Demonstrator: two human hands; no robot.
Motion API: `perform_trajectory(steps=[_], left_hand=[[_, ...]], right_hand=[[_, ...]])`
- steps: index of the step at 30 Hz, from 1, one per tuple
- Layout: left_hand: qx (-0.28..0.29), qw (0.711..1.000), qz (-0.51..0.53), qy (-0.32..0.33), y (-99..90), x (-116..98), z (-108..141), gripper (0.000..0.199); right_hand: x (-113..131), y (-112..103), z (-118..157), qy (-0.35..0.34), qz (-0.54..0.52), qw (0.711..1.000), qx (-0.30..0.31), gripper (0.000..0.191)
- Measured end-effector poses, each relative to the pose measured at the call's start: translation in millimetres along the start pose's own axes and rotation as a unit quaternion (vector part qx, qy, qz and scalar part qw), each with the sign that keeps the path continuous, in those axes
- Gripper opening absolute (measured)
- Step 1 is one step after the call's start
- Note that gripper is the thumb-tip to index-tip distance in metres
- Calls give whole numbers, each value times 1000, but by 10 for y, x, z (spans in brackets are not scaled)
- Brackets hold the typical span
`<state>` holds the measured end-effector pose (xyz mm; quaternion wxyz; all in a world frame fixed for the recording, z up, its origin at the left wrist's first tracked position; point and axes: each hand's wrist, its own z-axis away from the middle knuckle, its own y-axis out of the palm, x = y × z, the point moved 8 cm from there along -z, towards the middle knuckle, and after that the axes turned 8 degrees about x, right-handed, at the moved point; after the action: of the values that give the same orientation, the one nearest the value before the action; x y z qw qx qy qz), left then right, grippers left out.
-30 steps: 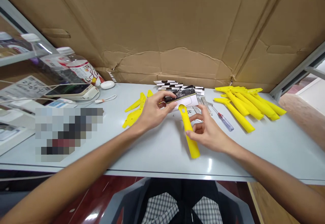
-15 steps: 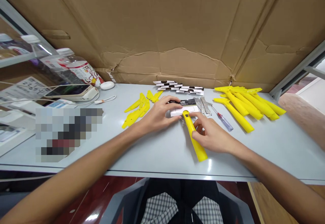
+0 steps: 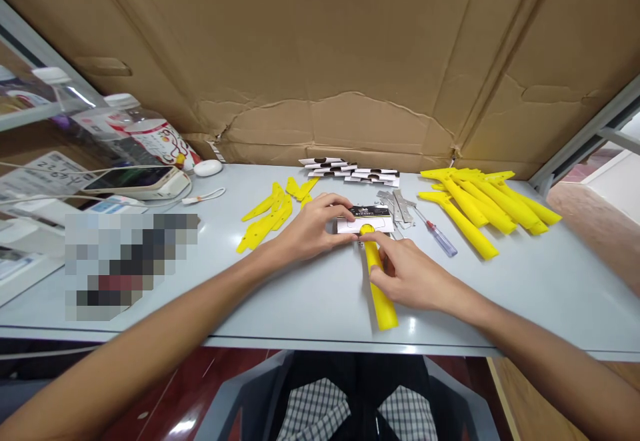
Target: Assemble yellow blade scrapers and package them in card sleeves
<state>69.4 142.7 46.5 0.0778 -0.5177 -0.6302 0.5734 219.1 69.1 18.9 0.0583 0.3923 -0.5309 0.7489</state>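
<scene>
A black-and-white card (image 3: 373,220) is gripped at its left end by my left hand (image 3: 320,226). My right hand (image 3: 410,271) is closed around the upper part of a yellow handle-shaped piece (image 3: 383,308), its index finger near the rounded top. That top overlaps the card's lower edge, and the piece's wide end points toward the table's front edge. Small metal bits lie partly hidden beneath the hands. Behind the card are flat metal plates (image 3: 400,206), and a screwdriver (image 3: 441,238) with a clear handle rests to their right.
Yellow handle pieces (image 3: 483,201) are piled at the right; flat yellow parts (image 3: 270,218) lie left. Folded cards (image 3: 350,171) are stacked by the cardboard (image 3: 320,121). Bottles (image 3: 155,138), a phone (image 3: 133,180), a white mouse (image 3: 208,168) and a blurred-out item stand at the left.
The card and the yellow piece have come slightly nearer the table's front edge. The yellow piece is turned more upright in view, its wide end shifted left, and my right index finger now covers more of its top.
</scene>
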Motion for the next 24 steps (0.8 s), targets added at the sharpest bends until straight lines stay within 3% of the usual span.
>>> perform_trajectory(steps=[10,24], left_hand=[[46,999,-7,3,90,33,-11,24],[65,998,0,-7,138,101,3,25]], right_hand=[[33,-13,2,-1,17,1000,-5,53],[31,-10,1,4,13,1000,2,53]])
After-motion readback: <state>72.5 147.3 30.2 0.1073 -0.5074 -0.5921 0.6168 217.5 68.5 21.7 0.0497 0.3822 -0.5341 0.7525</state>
